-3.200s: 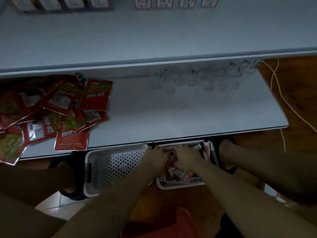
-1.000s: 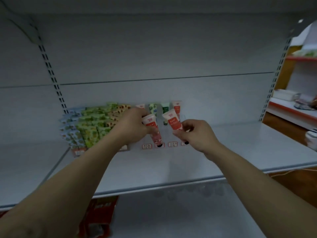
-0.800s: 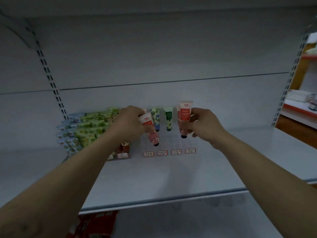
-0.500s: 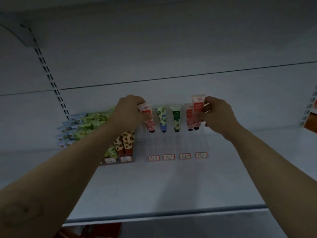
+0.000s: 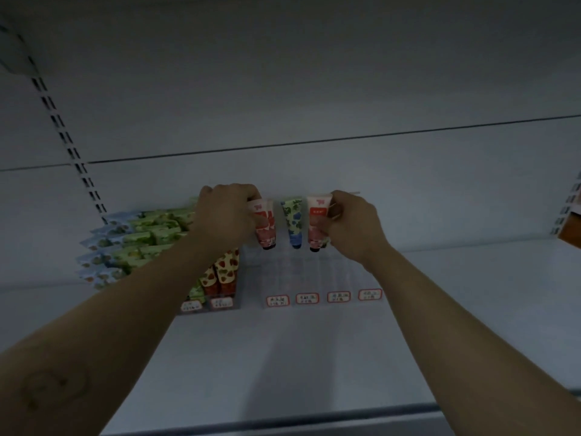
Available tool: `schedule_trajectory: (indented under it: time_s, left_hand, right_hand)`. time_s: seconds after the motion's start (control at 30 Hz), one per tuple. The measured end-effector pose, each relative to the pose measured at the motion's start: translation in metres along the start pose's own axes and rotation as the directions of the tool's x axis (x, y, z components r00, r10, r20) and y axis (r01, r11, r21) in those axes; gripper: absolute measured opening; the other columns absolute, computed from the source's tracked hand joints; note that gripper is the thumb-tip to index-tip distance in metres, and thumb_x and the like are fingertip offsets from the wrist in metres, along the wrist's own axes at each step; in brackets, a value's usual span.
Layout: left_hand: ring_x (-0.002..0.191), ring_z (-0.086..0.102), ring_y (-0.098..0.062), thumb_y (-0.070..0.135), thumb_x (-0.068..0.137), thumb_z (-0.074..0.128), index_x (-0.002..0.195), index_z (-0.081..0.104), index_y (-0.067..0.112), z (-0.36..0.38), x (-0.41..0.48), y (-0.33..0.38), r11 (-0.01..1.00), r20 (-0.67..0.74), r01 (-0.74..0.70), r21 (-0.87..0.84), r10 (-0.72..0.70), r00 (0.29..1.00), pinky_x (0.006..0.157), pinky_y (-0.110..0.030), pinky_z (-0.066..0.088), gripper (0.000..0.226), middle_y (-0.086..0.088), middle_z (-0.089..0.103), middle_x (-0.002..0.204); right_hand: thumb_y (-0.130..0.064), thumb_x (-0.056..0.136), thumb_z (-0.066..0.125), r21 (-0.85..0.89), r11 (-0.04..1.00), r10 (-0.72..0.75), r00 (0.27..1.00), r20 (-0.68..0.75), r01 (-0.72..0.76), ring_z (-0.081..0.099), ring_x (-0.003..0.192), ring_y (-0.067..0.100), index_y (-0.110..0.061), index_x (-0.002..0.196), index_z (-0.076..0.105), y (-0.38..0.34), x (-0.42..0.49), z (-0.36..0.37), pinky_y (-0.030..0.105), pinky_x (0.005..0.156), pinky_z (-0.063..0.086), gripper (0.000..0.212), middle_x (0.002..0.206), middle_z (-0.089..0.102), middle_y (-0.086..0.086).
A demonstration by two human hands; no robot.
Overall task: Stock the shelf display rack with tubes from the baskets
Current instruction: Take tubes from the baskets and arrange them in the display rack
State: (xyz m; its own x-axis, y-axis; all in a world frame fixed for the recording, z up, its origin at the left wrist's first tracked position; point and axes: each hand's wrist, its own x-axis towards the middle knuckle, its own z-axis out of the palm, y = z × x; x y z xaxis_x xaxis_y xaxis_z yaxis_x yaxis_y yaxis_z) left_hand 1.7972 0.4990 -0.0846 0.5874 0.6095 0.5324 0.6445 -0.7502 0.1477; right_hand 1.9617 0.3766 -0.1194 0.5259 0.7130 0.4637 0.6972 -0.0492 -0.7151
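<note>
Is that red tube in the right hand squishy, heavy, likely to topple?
Probably light: the right hand alone pinches the red tube upright. Likely soft-walled, given its flat crimped top. Narrow cap downward, it may tip unless the clear rack supports it.

Open room on shelf (image 5: 471, 309) right of rack (image 5: 314, 275); packets (image 5: 141, 240) block its left

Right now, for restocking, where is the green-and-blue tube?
Head view, centre: the green-and-blue tube stands cap-down between red tubes held by the left hand and right hand.
</note>
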Motion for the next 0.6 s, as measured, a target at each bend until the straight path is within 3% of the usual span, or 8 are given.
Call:
schedule_trajectory:
  time_s: [0.13, 0.27, 0.4, 0.5, 0.6]
  left_hand:
    - [0.084, 0.063, -0.023, 0.033, 0.077, 0.075, 0.092, 0.069, 0.019, 0.005, 0.005, -0.003, 0.996, -0.018, -0.083, 0.031, 0.084, 0.996, 0.085, -0.033, 0.039, 0.022, -0.003, 0.071, 0.089]
    - [0.083, 0.064, -0.024, 0.033, 0.074, 0.078, 0.091, 0.071, 0.017, 0.007, 0.009, -0.008, 0.996, -0.043, -0.086, -0.027, 0.084, 0.996, 0.087, -0.035, 0.042, 0.025, -0.004, 0.071, 0.089]
    - [0.081, 0.064, -0.025, 0.032, 0.071, 0.081, 0.088, 0.071, 0.019, 0.012, 0.006, -0.016, 0.994, -0.003, -0.093, -0.065, 0.092, 0.996, 0.083, -0.035, 0.043, 0.024, -0.003, 0.071, 0.085]
    - [0.082, 0.063, -0.023, 0.027, 0.077, 0.075, 0.091, 0.069, 0.021, 0.013, 0.007, -0.017, 0.989, -0.022, -0.150, 0.013, 0.150, 0.988, 0.081, -0.030, 0.034, 0.016, -0.001, 0.070, 0.085]
    - [0.087, 0.059, -0.021, 0.028, 0.082, 0.068, 0.096, 0.067, 0.024, 0.009, 0.010, -0.012, 0.975, 0.013, -0.183, 0.127, 0.183, 0.983, 0.082, -0.030, 0.026, 0.015, 0.001, 0.068, 0.089]
  right_hand:
    - [-0.014, 0.083, 0.068, 0.014, 1.000, -0.017, 1.000, 0.015, 0.017, 0.062, 0.073, 0.022, -0.004, 0.085, 0.062, -0.005, 0.001, 0.011, 0.033, 0.066, 0.050, 0.012, 0.082, 0.068, 0.008]
    - [-0.006, 0.083, 0.065, 0.057, 0.998, -0.041, 0.997, 0.071, 0.037, 0.065, 0.073, 0.022, -0.005, 0.092, 0.067, -0.008, 0.003, 0.025, 0.041, 0.068, 0.055, 0.010, 0.083, 0.070, 0.009]
    - [-0.004, 0.080, 0.068, 0.110, 0.992, -0.068, 0.998, -0.015, 0.069, 0.062, 0.061, 0.014, -0.011, 0.082, 0.062, -0.010, 0.006, 0.037, 0.034, 0.056, 0.055, 0.009, 0.071, 0.066, 0.004]
    - [-0.005, 0.079, 0.070, 0.138, 0.980, -0.131, 0.988, -0.077, 0.140, 0.054, 0.054, 0.003, -0.012, 0.079, 0.059, -0.013, 0.010, 0.044, 0.026, 0.053, 0.047, 0.013, 0.065, 0.062, 0.002]
    - [-0.011, 0.080, 0.071, 0.106, 0.981, -0.152, 0.984, -0.094, 0.162, 0.057, 0.058, 0.012, -0.011, 0.081, 0.061, -0.014, 0.017, 0.050, 0.028, 0.053, 0.046, 0.010, 0.068, 0.066, 0.005]
